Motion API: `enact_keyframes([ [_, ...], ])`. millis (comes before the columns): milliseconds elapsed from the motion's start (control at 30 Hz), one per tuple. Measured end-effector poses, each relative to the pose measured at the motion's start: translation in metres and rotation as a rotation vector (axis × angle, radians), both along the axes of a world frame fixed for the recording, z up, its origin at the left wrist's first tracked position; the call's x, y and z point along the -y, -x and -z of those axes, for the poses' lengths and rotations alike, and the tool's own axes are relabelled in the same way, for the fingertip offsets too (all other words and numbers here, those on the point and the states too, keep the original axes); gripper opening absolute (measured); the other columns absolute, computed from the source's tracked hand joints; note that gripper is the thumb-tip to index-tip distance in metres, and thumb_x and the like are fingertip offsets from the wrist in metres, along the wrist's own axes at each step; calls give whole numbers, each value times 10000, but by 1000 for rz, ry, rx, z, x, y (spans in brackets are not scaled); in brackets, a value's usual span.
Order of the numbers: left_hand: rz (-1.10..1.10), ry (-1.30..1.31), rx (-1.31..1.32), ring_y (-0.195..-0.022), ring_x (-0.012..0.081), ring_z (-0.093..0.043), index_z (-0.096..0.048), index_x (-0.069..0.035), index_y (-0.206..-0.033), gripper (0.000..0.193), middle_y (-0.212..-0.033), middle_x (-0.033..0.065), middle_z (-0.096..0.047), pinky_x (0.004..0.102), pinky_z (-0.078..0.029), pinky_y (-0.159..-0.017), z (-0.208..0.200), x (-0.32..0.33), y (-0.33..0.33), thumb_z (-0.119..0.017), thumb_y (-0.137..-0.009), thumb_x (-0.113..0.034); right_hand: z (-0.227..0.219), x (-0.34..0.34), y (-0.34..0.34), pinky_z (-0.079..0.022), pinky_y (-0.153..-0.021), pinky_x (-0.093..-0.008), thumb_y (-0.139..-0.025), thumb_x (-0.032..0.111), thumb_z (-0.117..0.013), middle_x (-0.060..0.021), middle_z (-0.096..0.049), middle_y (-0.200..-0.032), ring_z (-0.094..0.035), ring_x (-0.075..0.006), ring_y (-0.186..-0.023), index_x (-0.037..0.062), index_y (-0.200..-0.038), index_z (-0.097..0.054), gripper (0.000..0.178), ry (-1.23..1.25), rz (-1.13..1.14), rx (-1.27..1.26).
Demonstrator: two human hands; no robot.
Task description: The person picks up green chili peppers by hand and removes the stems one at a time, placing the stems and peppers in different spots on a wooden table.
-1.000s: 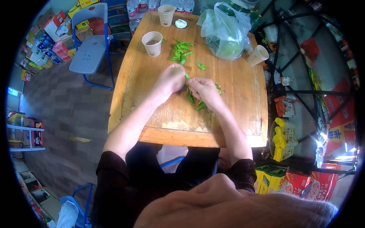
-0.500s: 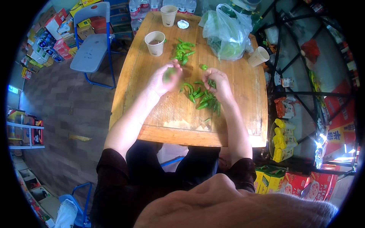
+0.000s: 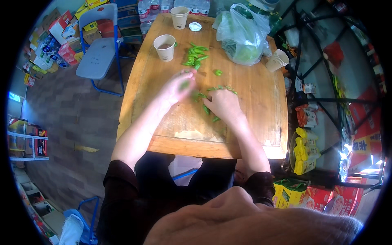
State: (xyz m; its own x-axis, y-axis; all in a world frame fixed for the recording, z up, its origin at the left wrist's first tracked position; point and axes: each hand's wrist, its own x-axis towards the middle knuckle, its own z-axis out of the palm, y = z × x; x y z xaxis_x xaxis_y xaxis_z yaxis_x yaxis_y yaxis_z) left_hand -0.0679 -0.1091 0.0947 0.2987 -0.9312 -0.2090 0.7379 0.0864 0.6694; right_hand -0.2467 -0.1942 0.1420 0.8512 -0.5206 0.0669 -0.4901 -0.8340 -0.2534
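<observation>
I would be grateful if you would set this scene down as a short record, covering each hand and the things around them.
Left hand: holds something green, blurred
Right hand: over the near peppers, its grip hidden
Other peppers: far pile beyond the left hand; lone green pepper beyond the right hand
Cups: three paper cups, the nearest on the left with brownish contents
Bag: translucent plastic bag toward the far right
Surface: wooden table

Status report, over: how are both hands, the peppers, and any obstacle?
Left hand: holding something green, blurred. Right hand: over nearer green peppers, fingers partly hidden. Right hand blocks view of some peppers; no other obstruction seen.
</observation>
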Motion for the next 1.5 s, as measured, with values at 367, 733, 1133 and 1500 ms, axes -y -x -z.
enact_keyframes([
  [367, 152, -115, 410, -652, 63, -498, -561, -53, -1142, 247, -834, 7, -543, 148, -340, -444, -24, -3, 15, -606, -905, -102, -13, 22, 6, -499, -654, -364, -801, 211, -665, -194, -645, -712, -657, -303, -680, -21, -818, -676, 233, -532, 178, 407],
  [733, 24, 78, 521, -591, 33, -440, -590, -111, -1009, 129, -753, -37, -507, 160, -310, -426, -11, -5, 25, -627, -898, -165, -11, 13, -1, -471, -597, -282, -881, 206, -650, -71, -652, -694, -586, -119, -629, -24, -891, -681, 232, -748, 86, 365],
  [1133, 72, 85, -226, -634, 84, -471, -514, -143, -832, 268, -820, 4, -507, 159, -317, -403, 5, 1, -1, -640, -891, -372, -7, 4, 1, -503, -600, -332, -833, 237, -666, -80, -645, -714, -635, -214, -644, 8, -810, -638, 232, -528, -57, 288],
  [1500, 78, 57, -162, -647, 81, -476, -541, -100, -914, 244, -811, 0, -505, 165, -328, -414, 0, 1, -1, -672, -881, -303, 3, -16, 5, -527, -644, -440, -794, 254, -629, -157, -660, -729, -661, -333, -717, 30, -760, -657, 229, 21, -178, -105],
])
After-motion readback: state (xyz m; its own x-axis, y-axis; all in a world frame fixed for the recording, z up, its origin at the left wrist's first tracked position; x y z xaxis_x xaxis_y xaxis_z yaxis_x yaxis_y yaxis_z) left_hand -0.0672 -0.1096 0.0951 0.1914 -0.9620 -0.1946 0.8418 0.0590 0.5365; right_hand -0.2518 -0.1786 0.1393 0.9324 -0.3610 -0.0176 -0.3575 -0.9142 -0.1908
